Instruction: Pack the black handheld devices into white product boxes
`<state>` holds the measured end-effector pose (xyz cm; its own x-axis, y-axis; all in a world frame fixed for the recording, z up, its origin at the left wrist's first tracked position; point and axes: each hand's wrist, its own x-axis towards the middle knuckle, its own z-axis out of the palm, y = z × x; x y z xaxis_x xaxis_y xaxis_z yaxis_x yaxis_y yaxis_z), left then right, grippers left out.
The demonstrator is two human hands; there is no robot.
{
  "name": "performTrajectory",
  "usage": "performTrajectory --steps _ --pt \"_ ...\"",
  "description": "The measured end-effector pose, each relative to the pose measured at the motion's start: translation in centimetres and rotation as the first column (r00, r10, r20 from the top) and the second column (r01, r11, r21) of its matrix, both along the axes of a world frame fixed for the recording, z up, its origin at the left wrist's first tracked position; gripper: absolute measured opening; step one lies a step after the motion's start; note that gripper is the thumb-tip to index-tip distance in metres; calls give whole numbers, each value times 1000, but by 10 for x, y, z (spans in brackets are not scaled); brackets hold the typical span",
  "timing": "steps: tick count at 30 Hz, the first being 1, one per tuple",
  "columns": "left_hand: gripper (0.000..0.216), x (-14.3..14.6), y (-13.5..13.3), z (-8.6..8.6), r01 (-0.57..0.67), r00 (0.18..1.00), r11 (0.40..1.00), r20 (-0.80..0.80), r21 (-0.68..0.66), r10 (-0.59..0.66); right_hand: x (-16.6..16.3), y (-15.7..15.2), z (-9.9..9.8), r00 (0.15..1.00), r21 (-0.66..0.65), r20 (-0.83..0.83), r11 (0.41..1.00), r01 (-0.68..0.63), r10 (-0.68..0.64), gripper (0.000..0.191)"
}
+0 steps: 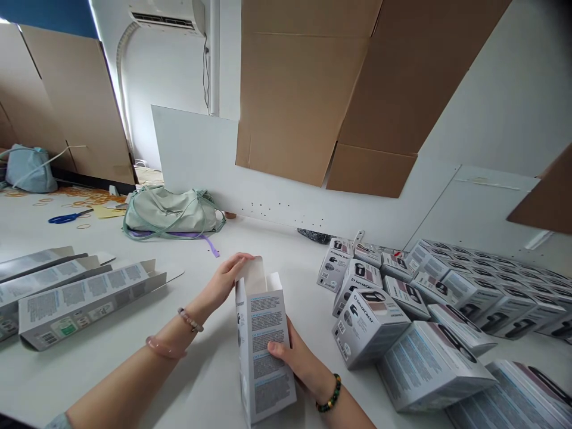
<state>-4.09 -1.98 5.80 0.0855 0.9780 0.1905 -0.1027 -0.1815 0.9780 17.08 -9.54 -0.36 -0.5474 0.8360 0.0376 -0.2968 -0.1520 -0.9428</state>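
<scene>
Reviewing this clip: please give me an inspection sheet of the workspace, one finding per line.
Surface: white table
Boxes: box standing, top open; open boxes lying left; closed boxes right
Clutter: green bag, blue bag, scissors, rubber bands
Hands: left hand touches the box's upper flap; right hand holds its side
Cables: dark cable on wall
Surroundings: cardboard, air conditioner

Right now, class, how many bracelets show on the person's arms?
3: a light beaded bracelet by the left hand, a pink bangle farther up, and a dark beaded bracelet by the right hand. Others may be hidden.
</scene>
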Motion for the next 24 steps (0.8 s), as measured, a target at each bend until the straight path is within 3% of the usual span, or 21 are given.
performTrajectory --steps 10,19,21,24 --pt "31 3 -3 2 84 988 995 134 -57 -76 1 0 2 1000 13 -1 1000 8 -8 62" --pt "61 3 -1 -3 100 981 995 166 -7 -98 1 -1 11 1000 69 16 997 -16 15 66" --pt "68 6 -5 -2 142 965 989 216 29 -145 3 1 11 1000 140 10 990 26 -28 67" --pt "83 11 -10 -2 319 925 945 196 68 -326 6 7 6 982 216 30 960 177 -188 79"
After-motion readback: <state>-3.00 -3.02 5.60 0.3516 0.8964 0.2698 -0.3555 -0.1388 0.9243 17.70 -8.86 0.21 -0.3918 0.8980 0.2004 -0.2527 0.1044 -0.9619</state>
